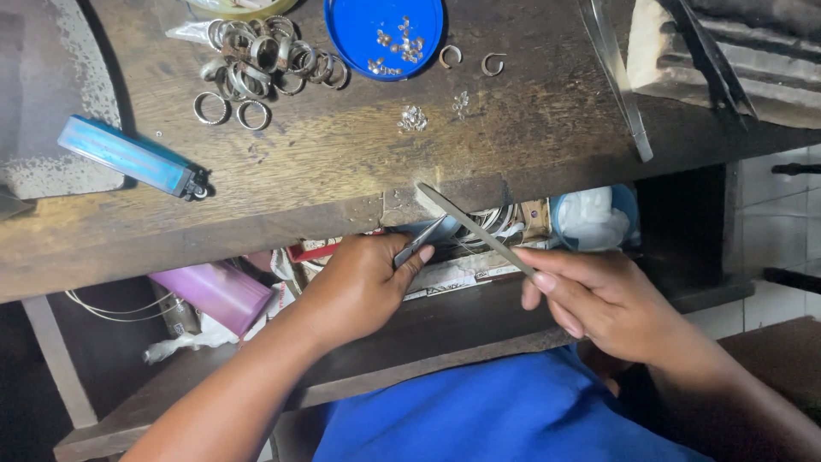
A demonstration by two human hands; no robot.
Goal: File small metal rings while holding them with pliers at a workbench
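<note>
While braced against the surface [359, 162] edge, file [475, 229] is flat, grey, slender; right hand [599, 299] pinches its near end; left hand [363, 287] closed on small metal piece [419, 243] beside it.

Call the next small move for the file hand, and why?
Probably a short push stroke of the metal file toward the bench edge. The right hand grips its near end, its tip already rests at the worn edge, and the left hand pinches a thin metal piece just beneath it.
</note>
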